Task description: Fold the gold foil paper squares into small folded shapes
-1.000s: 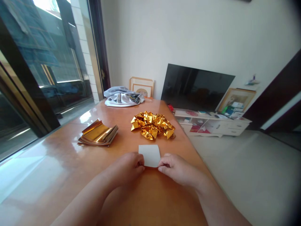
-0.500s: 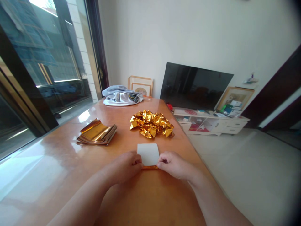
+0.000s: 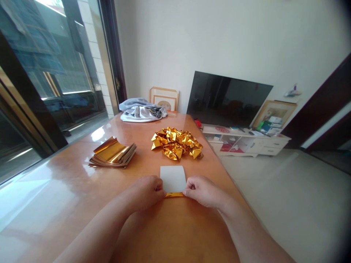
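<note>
A sheet of gold foil paper (image 3: 173, 179) lies white side up on the wooden table, its near edge turned over into a narrow gold strip. My left hand (image 3: 150, 190) pinches the left end of that strip, fingers curled. At the other end my right hand (image 3: 199, 190) grips the same folded edge between thumb and fingers. Beyond the sheet sits a heap of folded gold foil pieces (image 3: 177, 143). To the left rests a stack of flat gold foil sheets (image 3: 113, 153), the top one curling up.
The glossy wooden table (image 3: 68, 193) has its right edge beside my right forearm. Bundled grey cloth (image 3: 142, 110) lies at its far end, with picture frames (image 3: 164, 99) behind. A television (image 3: 229, 100) and a low white cabinet (image 3: 252, 144) stand beyond on the right.
The folded gold strip along the sheet's near edge shows brighter and a little more fully between my hands. Both hands have stayed nearly in place.
</note>
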Demonstrator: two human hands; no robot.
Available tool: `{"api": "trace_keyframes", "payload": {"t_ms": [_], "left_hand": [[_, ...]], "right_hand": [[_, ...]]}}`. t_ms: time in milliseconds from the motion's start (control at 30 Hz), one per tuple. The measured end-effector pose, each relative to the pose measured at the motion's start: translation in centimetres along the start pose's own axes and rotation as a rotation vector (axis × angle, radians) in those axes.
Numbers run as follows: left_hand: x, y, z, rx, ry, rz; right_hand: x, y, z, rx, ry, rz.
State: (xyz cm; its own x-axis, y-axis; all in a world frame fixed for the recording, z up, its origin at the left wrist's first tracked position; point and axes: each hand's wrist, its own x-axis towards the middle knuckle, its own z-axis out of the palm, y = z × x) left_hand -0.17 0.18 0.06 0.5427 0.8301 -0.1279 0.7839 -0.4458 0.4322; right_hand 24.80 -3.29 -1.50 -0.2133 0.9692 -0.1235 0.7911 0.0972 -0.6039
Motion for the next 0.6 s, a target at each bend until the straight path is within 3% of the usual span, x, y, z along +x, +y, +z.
{"api": "trace_keyframes", "payload": {"t_ms": [600], "left_hand": [[0.01, 0.25, 0.05, 0.038, 0.006, -0.046]], "right_hand": [[-0.16, -0.52, 0.0, -0.068, 0.015, 0.005]]}}
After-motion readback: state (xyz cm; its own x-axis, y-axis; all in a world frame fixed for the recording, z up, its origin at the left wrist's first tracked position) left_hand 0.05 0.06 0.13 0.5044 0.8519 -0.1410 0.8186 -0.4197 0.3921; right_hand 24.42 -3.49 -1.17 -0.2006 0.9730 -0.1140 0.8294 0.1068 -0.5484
